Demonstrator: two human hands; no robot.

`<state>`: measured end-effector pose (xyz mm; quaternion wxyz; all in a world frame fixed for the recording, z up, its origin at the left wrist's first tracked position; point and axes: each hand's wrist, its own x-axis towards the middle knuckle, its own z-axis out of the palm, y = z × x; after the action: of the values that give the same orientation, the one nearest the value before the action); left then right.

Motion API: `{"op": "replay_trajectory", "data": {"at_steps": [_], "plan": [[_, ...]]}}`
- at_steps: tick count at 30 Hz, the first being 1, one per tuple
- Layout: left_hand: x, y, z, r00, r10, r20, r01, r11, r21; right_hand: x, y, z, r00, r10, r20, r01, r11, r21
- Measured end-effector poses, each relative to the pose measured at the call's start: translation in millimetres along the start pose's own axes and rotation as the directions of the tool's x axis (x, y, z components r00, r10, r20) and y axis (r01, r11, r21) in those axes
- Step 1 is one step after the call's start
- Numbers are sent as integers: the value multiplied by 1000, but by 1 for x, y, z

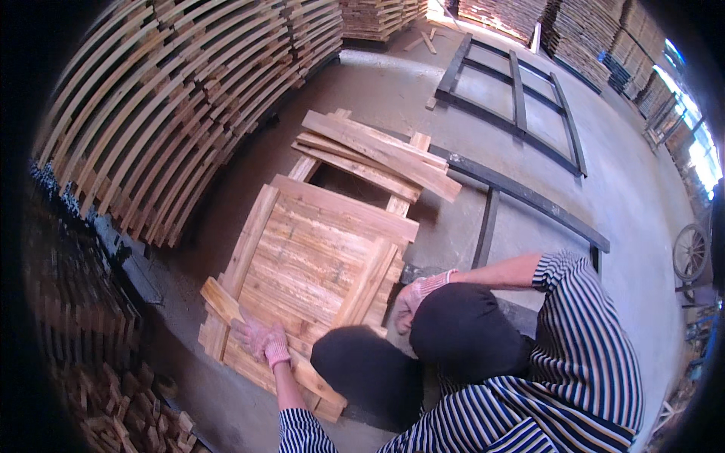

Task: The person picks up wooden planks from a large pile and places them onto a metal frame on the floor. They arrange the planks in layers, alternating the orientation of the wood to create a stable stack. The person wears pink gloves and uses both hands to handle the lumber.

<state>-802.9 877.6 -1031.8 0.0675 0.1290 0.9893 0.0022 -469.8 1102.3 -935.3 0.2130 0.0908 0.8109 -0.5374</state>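
My left hand (260, 341), in a pinkish-white knit glove, grips a wooden board (220, 300) that lies slantwise across the near end of a stack of planks. Beneath it the stacked planks (306, 253) form a rectangular layer, with boards along its sides and far end. My right hand (411, 303), gloved the same way, is closed beside the stack's right edge. My knee partly covers its fingers, so whatever they hold is hidden.
Loose boards (377, 155) lie across supports beyond the stack. Dark metal frames (521, 94) rest on the floor to the right and far side. Tall stacks of curved-looking slats (189, 98) stand at left, with wood offcuts (132, 411) below. A spoked wheel (690, 251) is at far right.
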Motion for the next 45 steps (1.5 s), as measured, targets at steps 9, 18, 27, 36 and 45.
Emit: {"op": "replay_trajectory", "data": {"at_steps": [9,18,27,36,45], "plan": [[-2,6,-7,1000,-16,4,16,1000,-21,52,77,-167,502,-107,-858,-611,657,-440],[24,104,-37,976,168,139,-132,963,-235,56,113,-273,624,81,-777,-580,714,-391],[0,338,-30,792,476,382,559,-313,-768,86,100,-266,836,-202,-511,54,955,-291],[40,180,6,882,-62,468,472,127,-873,88,175,-391,696,270,-665,-510,838,-194],[15,396,6,728,660,185,523,-360,-773,43,89,-379,892,46,-449,-61,998,-18]]}}
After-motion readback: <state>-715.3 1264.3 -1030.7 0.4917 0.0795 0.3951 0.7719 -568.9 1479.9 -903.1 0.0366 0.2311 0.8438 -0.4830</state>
